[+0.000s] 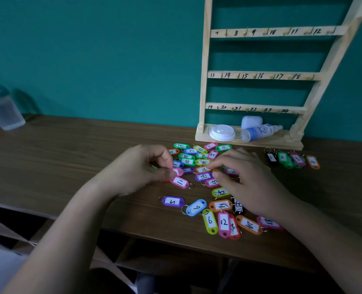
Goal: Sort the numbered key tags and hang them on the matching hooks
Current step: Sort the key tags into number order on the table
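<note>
Pinching pink tag [178,172] in left hand [137,168]; right hand [246,179] atop tag pile [197,160].

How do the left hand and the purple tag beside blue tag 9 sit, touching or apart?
Apart. The head view shows bare table between the left hand and the purple tag, which lies nearer the front edge.

Your brown table [69,158] holds a heap of key tags [197,160] under your left hand [137,168] and right hand [250,183], four more tags [292,160] right of them, a wooden rack [204,81] behind.
</note>
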`<action>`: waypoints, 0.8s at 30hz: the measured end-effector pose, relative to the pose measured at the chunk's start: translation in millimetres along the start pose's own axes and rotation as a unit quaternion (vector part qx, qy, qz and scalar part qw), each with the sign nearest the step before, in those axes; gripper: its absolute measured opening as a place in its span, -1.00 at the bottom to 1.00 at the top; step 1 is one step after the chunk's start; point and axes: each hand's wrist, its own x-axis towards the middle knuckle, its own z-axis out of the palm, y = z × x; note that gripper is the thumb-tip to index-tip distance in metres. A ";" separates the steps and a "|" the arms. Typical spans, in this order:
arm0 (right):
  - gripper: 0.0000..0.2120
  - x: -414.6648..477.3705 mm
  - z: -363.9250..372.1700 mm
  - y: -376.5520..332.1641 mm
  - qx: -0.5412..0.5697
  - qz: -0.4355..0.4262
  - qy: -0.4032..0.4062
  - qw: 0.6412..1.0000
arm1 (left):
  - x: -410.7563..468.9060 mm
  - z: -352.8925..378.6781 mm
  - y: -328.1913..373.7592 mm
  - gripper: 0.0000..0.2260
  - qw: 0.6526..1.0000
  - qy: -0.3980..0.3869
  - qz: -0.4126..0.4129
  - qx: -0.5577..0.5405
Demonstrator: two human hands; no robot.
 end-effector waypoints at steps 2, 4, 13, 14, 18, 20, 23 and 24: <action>-0.76 -1.3 1.2 -8.1 0.023 -0.005 0.001 1.000 | 1.3 6.7 7.1 -0.84 1.000 -0.009 0.020 -0.014; -0.66 -3.0 2.6 -15.5 0.049 -0.001 -0.006 0.999 | 1.9 12.4 14.4 -0.86 0.999 -0.014 0.039 -0.028; -0.96 -3.9 14.3 -25.9 0.146 0.015 -0.001 0.989 | 5.1 25.4 19.6 -0.64 0.991 -0.018 0.036 -0.128; -0.97 -4.0 14.5 -26.2 0.147 0.021 -0.005 0.989 | 5.1 24.4 18.3 -0.62 0.990 -0.019 0.032 -0.137; -0.94 -5.3 13.2 -22.8 0.147 0.054 0.003 0.988 | 3.9 10.8 10.3 -0.74 0.990 0.038 0.006 -0.139; -0.92 -5.8 11.0 -19.9 0.150 0.066 0.011 0.986 | 3.8 3.1 -0.7 -0.78 0.993 0.087 -0.017 -0.084; -0.91 -5.7 8.3 -15.9 0.156 0.080 0.018 0.984 | 5.0 -5.4 -18.6 -0.88 0.992 0.087 -0.060 0.062; -0.91 -5.4 8.0 -14.8 0.156 0.084 0.021 0.984 | 5.4 -6.4 -22.6 -0.89 0.991 0.071 -0.074 0.091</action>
